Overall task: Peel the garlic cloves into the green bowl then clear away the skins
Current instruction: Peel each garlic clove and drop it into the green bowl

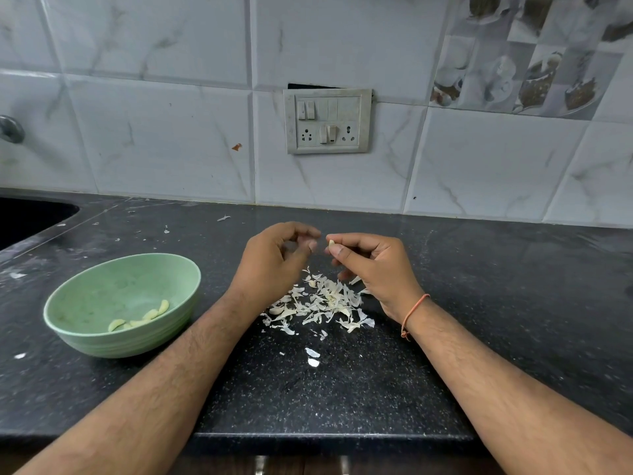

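A garlic clove is pinched between thumb and forefinger of my right hand, held above the counter. My left hand is just left of it with its fingers curled and blurred; whether it holds a scrap of skin I cannot tell. Below both hands lies a pile of white garlic skins on the black counter. The green bowl stands at the left, with several peeled cloves inside.
Loose bits of skin lie nearer the counter's front edge, with more scattered at the back. A dark sink is at the far left. A switch and socket plate sits on the tiled wall behind.
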